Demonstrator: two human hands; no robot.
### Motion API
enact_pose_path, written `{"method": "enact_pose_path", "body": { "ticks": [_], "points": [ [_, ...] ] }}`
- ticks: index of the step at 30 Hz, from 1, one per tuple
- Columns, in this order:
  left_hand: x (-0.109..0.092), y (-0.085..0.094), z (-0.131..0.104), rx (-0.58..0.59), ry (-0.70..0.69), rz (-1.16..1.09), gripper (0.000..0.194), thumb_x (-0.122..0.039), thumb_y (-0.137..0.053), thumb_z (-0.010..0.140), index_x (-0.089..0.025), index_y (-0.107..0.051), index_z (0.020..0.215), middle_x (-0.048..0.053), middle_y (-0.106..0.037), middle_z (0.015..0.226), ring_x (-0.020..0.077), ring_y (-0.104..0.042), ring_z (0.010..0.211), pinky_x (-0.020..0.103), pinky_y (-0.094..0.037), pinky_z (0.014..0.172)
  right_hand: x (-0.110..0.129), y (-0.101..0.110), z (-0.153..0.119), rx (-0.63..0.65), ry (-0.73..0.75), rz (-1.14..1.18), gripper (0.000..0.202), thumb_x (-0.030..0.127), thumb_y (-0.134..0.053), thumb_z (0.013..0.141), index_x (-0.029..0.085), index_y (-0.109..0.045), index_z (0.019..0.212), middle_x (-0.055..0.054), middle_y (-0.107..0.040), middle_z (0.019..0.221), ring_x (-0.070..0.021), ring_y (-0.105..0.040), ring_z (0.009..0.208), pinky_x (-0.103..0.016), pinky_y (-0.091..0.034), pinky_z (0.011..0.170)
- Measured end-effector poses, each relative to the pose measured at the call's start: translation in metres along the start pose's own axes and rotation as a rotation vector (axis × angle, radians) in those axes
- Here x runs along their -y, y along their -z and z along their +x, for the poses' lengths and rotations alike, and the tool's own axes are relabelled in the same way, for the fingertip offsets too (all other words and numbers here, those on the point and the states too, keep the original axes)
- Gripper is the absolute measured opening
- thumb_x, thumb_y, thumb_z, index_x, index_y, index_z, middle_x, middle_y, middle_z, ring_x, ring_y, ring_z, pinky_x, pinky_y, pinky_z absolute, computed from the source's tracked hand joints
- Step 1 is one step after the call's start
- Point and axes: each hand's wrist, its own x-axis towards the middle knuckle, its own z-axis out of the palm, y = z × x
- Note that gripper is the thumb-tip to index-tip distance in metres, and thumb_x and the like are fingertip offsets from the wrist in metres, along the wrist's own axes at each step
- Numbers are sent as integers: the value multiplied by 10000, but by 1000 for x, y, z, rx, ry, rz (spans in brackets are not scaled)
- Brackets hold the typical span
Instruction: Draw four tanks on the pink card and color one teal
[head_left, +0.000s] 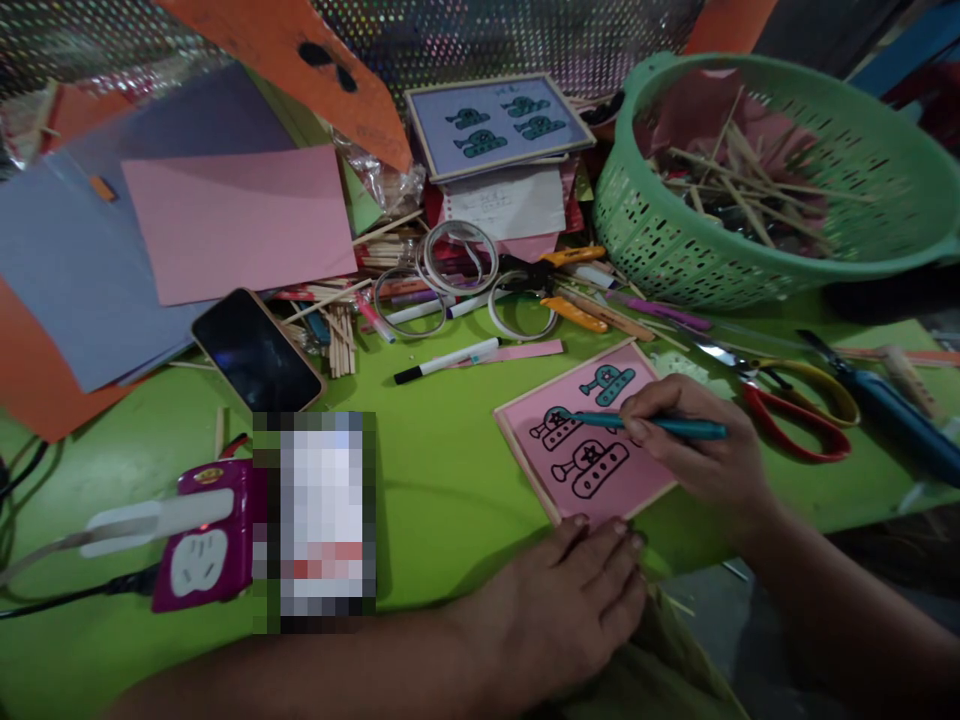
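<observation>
My right hand (701,445) is closed around a teal felt-tip pen (660,425), whose tip rests on a tank drawing on a pink card (536,400). Thin wooden strips frame this card. Black outlines of tanks with stars cover it; the upper right tank is filled in teal, and the left one has teal on its turret. The lower tank is uncoloured, and part of another is behind my right hand. My left hand (562,610) lies palm down with fingers extended, its fingertips at the card's near edge.
A green basket (697,260) of thin sticks stands at back right. Red-and-yellow scissors (795,430) lie right of the card. Behind are tape rolls (457,255), a capped marker (450,360) and a framed purple card (495,160). At left are a phone (259,350) and a power strip (202,570).
</observation>
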Motion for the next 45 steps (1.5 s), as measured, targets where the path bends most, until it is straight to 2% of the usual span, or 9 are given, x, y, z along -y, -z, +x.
{"method": "enact_pose_path", "body": {
  "ticks": [5,8,16,22,28,36,41,45],
  "points": [
    [1,2,0,17,-6,14,454,-209,-394,1104,-144,-533,1531,130,-483,1617,262,-508,1446,420,-392,1156,-1,0,-1,15,-17,7,84,191,-712,845,249,-674,797,-10,-680,691,-169,-628,582,-308,-511,538],
    [0,0,1,-25,17,16,442,-200,-374,1108,-162,-568,1503,101,-522,1591,251,-517,1438,411,-397,1150,-1,0,-1,7,-4,6,93,182,-721,838,250,-678,791,-7,-682,700,-168,-632,595,-304,-512,549],
    [-2,-5,-1,-67,31,28,420,-247,-453,1091,-171,-578,1486,117,-498,1608,252,-513,1437,415,-384,1162,1,0,1,-7,10,10,95,185,-707,832,244,-650,786,0,-665,690,-164,-624,588,-290,-510,543],
    [0,2,0,21,-3,11,448,-228,-418,1102,-149,-537,1527,134,-469,1625,261,-501,1451,416,-385,1162,0,1,0,3,-11,18,102,185,-717,834,252,-662,780,2,-666,681,-159,-614,576,-290,-501,530],
    [-1,-1,0,-60,31,16,435,-196,-363,1111,-162,-597,1475,87,-556,1564,242,-532,1426,402,-400,1147,-2,1,-2,17,10,5,113,154,-694,837,253,-658,796,1,-671,695,-162,-630,594,-296,-510,547],
    [-2,-5,-1,-119,55,20,413,-214,-402,1106,-169,-617,1455,80,-567,1555,243,-517,1433,404,-374,1158,1,0,0,7,-21,18,99,183,-721,836,250,-665,788,-4,-672,686,-164,-625,580,-302,-511,541],
    [-2,-5,-1,-74,27,29,437,-217,-382,1108,-147,-568,1497,101,-531,1584,252,-509,1443,411,-384,1157,1,1,-1,6,-22,32,100,181,-718,838,250,-659,796,-5,-672,683,-167,-623,573,-295,-504,530],
    [-2,-3,-1,-47,27,38,440,-229,-387,1105,-175,-568,1503,92,-511,1602,241,-505,1450,410,-377,1170,-5,3,-5,-33,-40,30,88,192,-717,855,250,-671,807,-4,-670,704,-162,-621,596,-286,-498,551]
  ]
}}
